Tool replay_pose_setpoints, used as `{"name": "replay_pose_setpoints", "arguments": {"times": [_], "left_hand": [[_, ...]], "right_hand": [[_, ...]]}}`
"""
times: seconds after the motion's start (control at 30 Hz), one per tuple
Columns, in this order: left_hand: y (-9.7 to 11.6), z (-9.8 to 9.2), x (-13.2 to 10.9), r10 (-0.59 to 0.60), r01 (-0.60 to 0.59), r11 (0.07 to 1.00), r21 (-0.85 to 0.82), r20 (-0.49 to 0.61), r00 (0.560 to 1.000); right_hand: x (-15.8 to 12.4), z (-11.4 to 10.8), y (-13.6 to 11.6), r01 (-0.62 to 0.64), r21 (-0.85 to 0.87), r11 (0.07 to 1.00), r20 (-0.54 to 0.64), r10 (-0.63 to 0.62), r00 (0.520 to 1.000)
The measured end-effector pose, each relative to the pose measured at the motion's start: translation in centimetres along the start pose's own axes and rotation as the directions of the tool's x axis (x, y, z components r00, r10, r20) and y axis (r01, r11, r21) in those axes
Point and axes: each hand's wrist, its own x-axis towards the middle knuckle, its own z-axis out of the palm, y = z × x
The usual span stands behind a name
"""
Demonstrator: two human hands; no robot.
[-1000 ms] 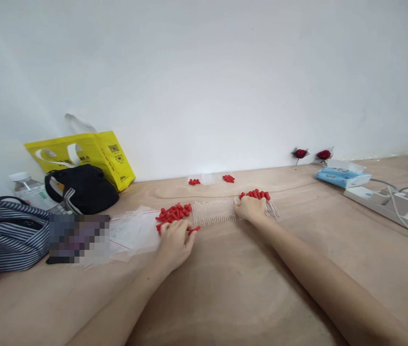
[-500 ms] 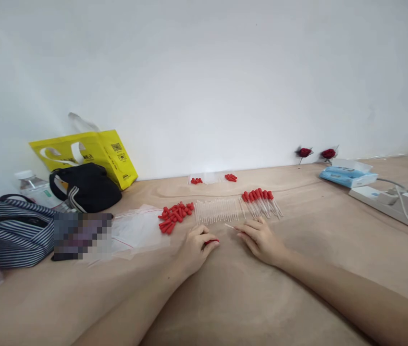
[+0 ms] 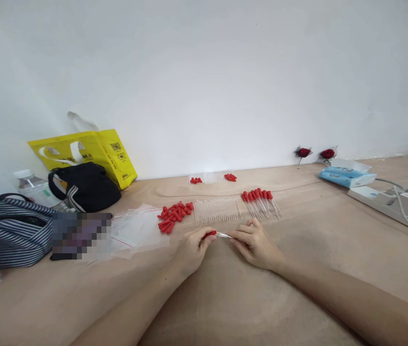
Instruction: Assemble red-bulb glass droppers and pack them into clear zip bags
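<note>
Between thumb and fingers, my left hand (image 3: 194, 247) pinches a red rubber dropper bulb (image 3: 210, 234), its open end facing right. My right hand (image 3: 255, 244) grips a thin clear dropper tube (image 3: 223, 235), whose left end meets the bulb; how far it goes in I cannot tell. Just beyond the hands lies a row of bare clear tubes (image 3: 216, 211). To its left is a heap of loose red bulbs (image 3: 175, 216). On its right, several droppers with red bulbs (image 3: 261, 202) lie side by side.
Clear zip bags (image 3: 141, 228) lie left of the bulbs. Further left are a striped bag (image 3: 12, 235), a black pouch (image 3: 84, 187), a bottle (image 3: 32, 185) and a yellow bag (image 3: 88, 149). A tissue pack (image 3: 346, 175) and power strip (image 3: 387, 202) sit at right.
My hands have come together, and the tube in my right hand has swung level to meet the bulb. The bulb in my left hand has turned more into view.
</note>
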Motion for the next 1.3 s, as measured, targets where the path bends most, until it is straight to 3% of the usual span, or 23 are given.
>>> {"name": "replay_pose_setpoints", "arguments": {"times": [0.3,0.73,1.0,1.17,1.3], "left_hand": [[-0.1,-0.3,0.2,-0.058,0.058,0.998,-0.012,-0.019,0.998],[-0.1,0.3,-0.2,-0.145,0.146,0.982,-0.119,0.015,0.989],[0.6,-0.1,-0.3,-0.031,0.026,0.999,0.046,0.121,0.992],[0.6,0.0,-0.4,0.111,-0.126,0.988,0.091,0.153,0.982],[0.4,0.2,-0.5,0.157,-0.169,0.981,0.096,0.12,0.98]], "right_hand": [[0.1,-0.1,-0.2,-0.064,0.016,0.998,-0.087,0.065,0.994],[0.4,-0.1,-0.4,0.034,0.019,0.999,0.032,-0.035,0.999],[0.4,-0.6,0.7,0.148,-0.1,0.984,0.061,-0.142,0.988],[0.4,-0.5,0.1,0.102,-0.085,0.991,0.062,-0.097,0.993],[0.6,-0.6,-0.6,0.044,-0.051,0.998,0.083,-0.039,0.996]]}}
